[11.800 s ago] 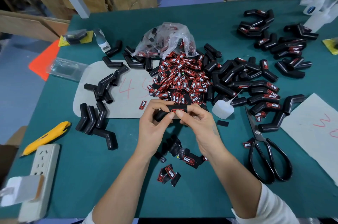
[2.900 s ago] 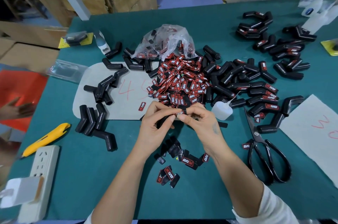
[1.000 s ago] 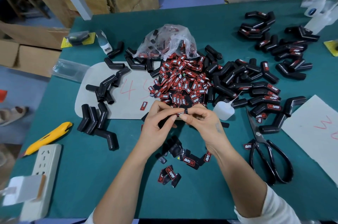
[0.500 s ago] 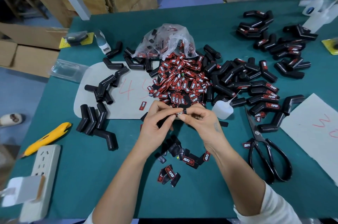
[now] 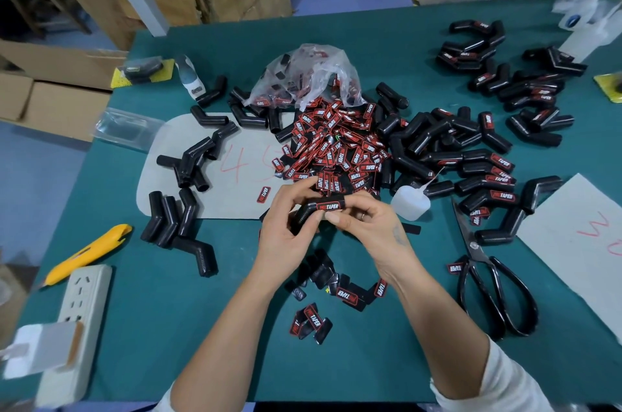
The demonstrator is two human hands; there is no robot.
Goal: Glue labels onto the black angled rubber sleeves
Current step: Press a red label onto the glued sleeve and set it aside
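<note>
Both hands hold one black angled rubber sleeve [image 5: 308, 209] just above the green table, near its middle. A red and black label [image 5: 329, 206] lies on the sleeve's upper arm, facing up. My left hand [image 5: 286, 229] grips the sleeve's lower left part. My right hand [image 5: 367, 226] pinches the labelled end with thumb and fingers. A heap of loose labels [image 5: 336, 145] lies just beyond the hands. Bare sleeves [image 5: 175, 219] lie at the left. Labelled sleeves [image 5: 484, 182] lie at the right. The small glue bottle [image 5: 409, 204] rests beside my right hand.
Black scissors [image 5: 488, 287] lie at the right, a yellow utility knife [image 5: 87, 251] and a white power strip [image 5: 77, 320] at the left. A few labels [image 5: 346, 293] lie under my wrists. A plastic bag [image 5: 306, 74] sits behind the label heap. Grey paper sheets [image 5: 579, 226] cover both sides.
The sleeve has turned in my fingers, so the label's printed face now shows on top. My hands stay at the same spot. The foot at the far left is gone from view.
</note>
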